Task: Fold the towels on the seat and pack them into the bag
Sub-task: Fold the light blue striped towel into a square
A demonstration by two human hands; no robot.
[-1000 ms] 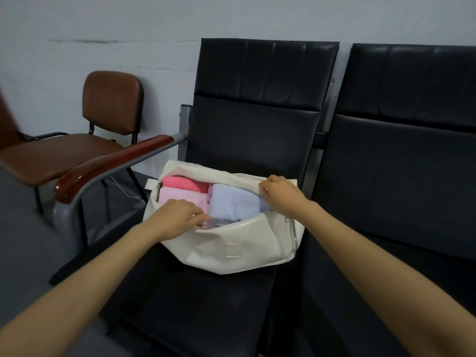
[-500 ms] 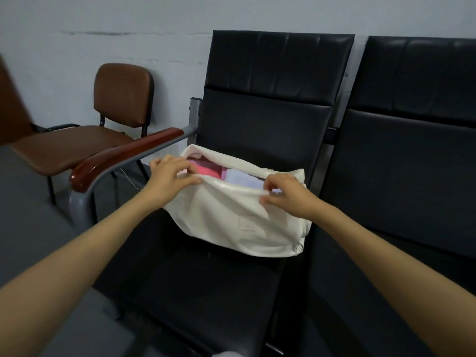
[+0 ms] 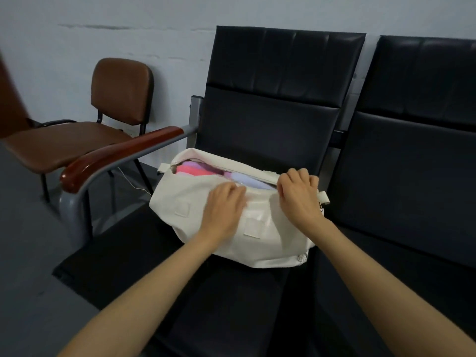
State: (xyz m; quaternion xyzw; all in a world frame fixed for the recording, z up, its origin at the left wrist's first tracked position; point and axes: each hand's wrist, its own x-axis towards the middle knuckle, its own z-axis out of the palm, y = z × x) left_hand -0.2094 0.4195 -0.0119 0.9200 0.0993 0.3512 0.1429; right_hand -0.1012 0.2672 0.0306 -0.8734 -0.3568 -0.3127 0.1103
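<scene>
The bag (image 3: 180, 194) lies on the seat (image 3: 226, 292), with the towels (image 3: 198, 170) inside it. A second seat (image 3: 399, 176) stands to its right; a chair (image 3: 77, 140) stands left, beyond the armrest (image 3: 123, 153).

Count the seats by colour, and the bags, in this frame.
Black padded bench seats: 2
Brown padded chair: 1 (cropped brown shape at the left edge not counted)
Cream fabric bag: 1
Total: 4
</scene>
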